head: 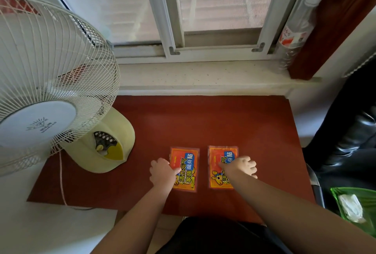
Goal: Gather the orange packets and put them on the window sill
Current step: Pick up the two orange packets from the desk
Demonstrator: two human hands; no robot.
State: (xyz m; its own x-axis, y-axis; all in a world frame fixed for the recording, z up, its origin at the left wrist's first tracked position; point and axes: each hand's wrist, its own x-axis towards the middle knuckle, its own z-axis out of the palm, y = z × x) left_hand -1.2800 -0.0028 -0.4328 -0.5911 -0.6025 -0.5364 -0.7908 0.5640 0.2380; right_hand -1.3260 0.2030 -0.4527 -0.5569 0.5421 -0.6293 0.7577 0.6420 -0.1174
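While packets [184,169] lie flat, each hand [161,170] touches one.

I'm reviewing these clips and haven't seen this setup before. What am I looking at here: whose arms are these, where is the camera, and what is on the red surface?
There is no machine here. A person wears a wide-angle camera on the head, looking forward and down, so the two bare arms reaching in from the bottom are their own. This is the only view.

On the red table lie two orange packets side by side, flat, with a gap between them. The left hand touches the left packet at its edge; the right hand rests on the right packet. Neither packet looks lifted yet.

To the left stands a white fan. Beyond the table is the pale window sill, with a clear bottle at its right end.
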